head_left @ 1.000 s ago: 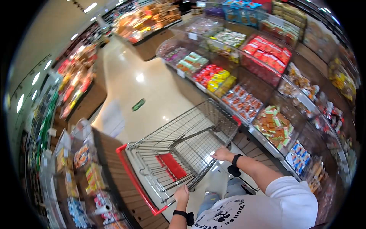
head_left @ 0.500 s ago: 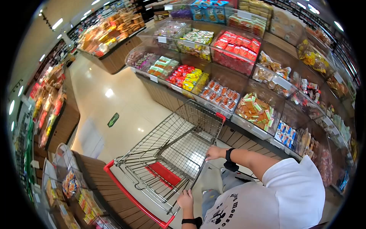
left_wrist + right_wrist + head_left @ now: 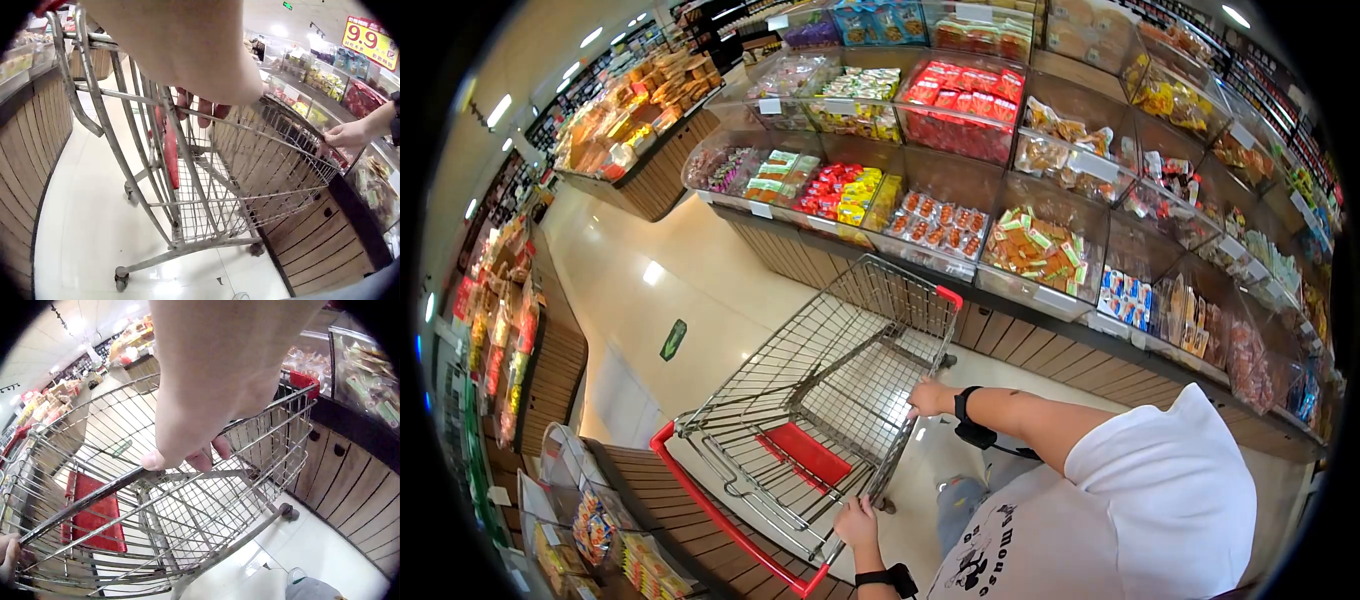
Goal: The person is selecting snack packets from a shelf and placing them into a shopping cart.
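A metal wire shopping cart (image 3: 840, 382) stands in front of the person, its side turned toward them. It has a red handle bar at the left and a red flap (image 3: 805, 455) inside the basket. The left hand (image 3: 858, 522) grips the near top rail close to the handle end; in the left wrist view its fingers (image 3: 205, 114) hang over the rail into the basket. Farther along the same rail, the right hand (image 3: 930, 397) holds on, its thumb (image 3: 154, 460) on top and the other fingers over the far side. The basket holds no goods.
Tiered clear bins (image 3: 935, 232) of packaged snacks run along the right, with the cart's front corner close by. A wood-panelled counter (image 3: 650, 490) with more snack bins stands behind the handle. Shiny floor (image 3: 615, 290) with a green arrow sticker (image 3: 673, 340) leads to other displays.
The view has swung to the right, so shelves, cart and hands sit farther left. The left hand has settled over the rail; the right hand stays on it.
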`<action>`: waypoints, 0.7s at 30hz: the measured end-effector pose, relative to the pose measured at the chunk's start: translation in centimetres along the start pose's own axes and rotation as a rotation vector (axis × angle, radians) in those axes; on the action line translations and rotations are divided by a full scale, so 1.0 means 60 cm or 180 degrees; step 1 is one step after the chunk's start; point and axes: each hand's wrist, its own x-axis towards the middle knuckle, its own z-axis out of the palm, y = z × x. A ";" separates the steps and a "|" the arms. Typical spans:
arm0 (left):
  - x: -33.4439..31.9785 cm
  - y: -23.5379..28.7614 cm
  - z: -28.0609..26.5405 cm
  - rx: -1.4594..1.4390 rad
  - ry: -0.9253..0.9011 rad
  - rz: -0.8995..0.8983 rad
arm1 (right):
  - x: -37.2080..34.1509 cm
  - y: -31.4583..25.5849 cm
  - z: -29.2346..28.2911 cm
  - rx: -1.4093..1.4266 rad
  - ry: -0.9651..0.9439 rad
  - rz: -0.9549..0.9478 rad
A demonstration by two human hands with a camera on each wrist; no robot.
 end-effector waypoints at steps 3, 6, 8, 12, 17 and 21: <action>-0.016 0.002 -0.010 -0.0132 -0.0067 -0.0018 | -0.023 -0.010 0.011 0.0077 -0.0078 -0.0083; -0.050 0.003 -0.012 -0.0143 -0.0150 0.0044 | -0.067 -0.022 0.025 -0.0008 -0.0084 -0.0157; -0.073 0.008 -0.019 -0.0210 -0.0208 0.0103 | -0.090 -0.028 0.032 -0.0074 -0.0266 -0.0131; -0.115 0.032 -0.022 -0.0255 -0.0226 0.0221 | -0.139 -0.013 0.062 0.0035 -0.0400 -0.0124; -0.139 0.070 -0.018 -0.0344 -0.0264 0.0282 | -0.191 0.008 0.070 -0.0374 -0.0340 -0.0036; -0.132 0.113 -0.022 -0.0206 -0.0351 0.0226 | -0.205 0.030 0.038 -0.0214 -0.0517 0.0242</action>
